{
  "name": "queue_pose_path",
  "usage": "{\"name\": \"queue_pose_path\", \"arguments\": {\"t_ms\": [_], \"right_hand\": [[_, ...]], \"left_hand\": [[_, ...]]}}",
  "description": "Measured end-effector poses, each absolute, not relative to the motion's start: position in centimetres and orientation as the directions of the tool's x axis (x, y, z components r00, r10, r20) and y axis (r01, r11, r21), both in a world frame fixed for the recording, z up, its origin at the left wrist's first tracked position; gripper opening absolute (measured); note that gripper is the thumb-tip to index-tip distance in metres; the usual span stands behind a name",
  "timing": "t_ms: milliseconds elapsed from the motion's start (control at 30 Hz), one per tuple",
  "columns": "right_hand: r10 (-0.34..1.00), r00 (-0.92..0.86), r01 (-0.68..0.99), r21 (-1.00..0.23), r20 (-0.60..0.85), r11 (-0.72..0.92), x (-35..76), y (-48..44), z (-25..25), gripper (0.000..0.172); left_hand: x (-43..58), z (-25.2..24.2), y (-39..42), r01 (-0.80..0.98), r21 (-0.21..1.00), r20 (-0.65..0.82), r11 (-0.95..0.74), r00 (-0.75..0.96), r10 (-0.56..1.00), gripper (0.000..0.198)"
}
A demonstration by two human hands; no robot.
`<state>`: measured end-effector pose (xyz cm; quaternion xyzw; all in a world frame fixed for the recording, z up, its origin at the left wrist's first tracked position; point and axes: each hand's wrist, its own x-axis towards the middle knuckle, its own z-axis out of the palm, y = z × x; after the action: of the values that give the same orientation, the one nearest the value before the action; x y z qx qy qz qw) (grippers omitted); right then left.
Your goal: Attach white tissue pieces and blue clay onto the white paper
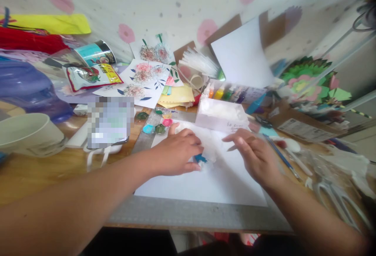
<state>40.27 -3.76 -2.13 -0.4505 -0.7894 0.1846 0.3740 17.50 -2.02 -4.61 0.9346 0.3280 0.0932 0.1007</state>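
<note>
My left hand (178, 152) rests over the white paper sheet (194, 187), its fingers curled round a crumpled white tissue (210, 146). A bright blue patch (200, 158) shows between its thumb and fingers; whether this is paint on the tissue or a separate thing I cannot tell. My right hand (254, 154) hovers over the sheet's right side, fingers loosely bent and apart, with nothing visible in them. Just behind the hands stands a small white box (221, 118) filled with white tissue. Paint blobs (160, 126) in several colours lie on a clear palette at the sheet's upper left.
Under the sheet lies a grey cutting mat (176, 211). A phone (110, 124), its screen blurred, and a white tub (29, 134) stand left. To the right are a blue brush (283, 158) and scissors (335, 197). Paint bottles (220, 93) and flower paintings (141, 81) fill the back.
</note>
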Motion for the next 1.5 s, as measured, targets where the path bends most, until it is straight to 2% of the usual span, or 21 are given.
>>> {"name": "queue_pose_path", "arguments": {"t_ms": [67, 167, 400, 633, 867, 967, 1133, 1267, 1367, 1500], "right_hand": [[0.86, -0.289, 0.579, -0.639, 0.419, 0.506, 39.8, -4.1, -1.9, 0.045], [0.862, -0.346, 0.578, -0.639, 0.371, 0.507, 39.0, -4.4, -2.3, 0.041], [0.858, -0.417, 0.66, -0.549, 0.3, 0.513, 38.3, -3.5, -4.7, 0.03], [0.905, -0.366, 0.646, -0.641, 0.215, 0.414, 38.1, -2.8, -5.5, 0.035], [0.923, -0.215, 0.506, -0.773, 0.318, 0.384, 39.4, -3.3, -4.4, 0.038], [0.924, -0.278, 0.495, -0.785, 0.262, 0.372, 39.5, -3.7, -4.4, 0.042], [0.918, -0.335, 0.517, -0.772, 0.214, 0.369, 39.1, -3.8, -4.9, 0.04], [0.92, -0.302, 0.516, -0.768, 0.252, 0.38, 39.1, -3.3, -5.0, 0.04], [0.931, -0.272, 0.502, -0.79, 0.244, 0.354, 39.2, -2.9, -4.9, 0.039], [0.949, -0.249, 0.516, -0.802, 0.195, 0.3, 39.3, -2.4, -5.1, 0.039]], "left_hand": [[17.5, -4.6, -2.0, 0.596, 0.244, 0.107, -0.765, 0.767, 0.632, 0.029], [17.5, -4.6, -2.0, 0.593, 0.247, 0.11, -0.767, 0.769, 0.63, 0.03], [17.4, -4.8, -2.0, 0.591, 0.268, 0.104, -0.761, 0.767, 0.633, 0.038], [17.3, -4.9, -1.9, 0.586, 0.259, 0.115, -0.768, 0.77, 0.627, 0.035], [17.3, -5.0, -1.9, 0.582, 0.261, 0.13, -0.77, 0.769, 0.625, 0.036], [17.3, -5.0, -1.9, 0.583, 0.261, 0.126, -0.769, 0.769, 0.626, 0.037], [17.3, -5.1, -1.9, 0.58, 0.263, 0.135, -0.771, 0.769, 0.624, 0.036], [17.4, -4.6, -2.0, 0.592, 0.315, 0.156, -0.742, 0.739, 0.655, 0.034], [17.6, -4.1, -2.2, 0.57, 0.353, 0.163, -0.742, 0.743, 0.649, 0.025], [17.7, -4.2, -2.4, 0.53, 0.336, 0.137, -0.779, 0.79, 0.597, 0.025]]}}
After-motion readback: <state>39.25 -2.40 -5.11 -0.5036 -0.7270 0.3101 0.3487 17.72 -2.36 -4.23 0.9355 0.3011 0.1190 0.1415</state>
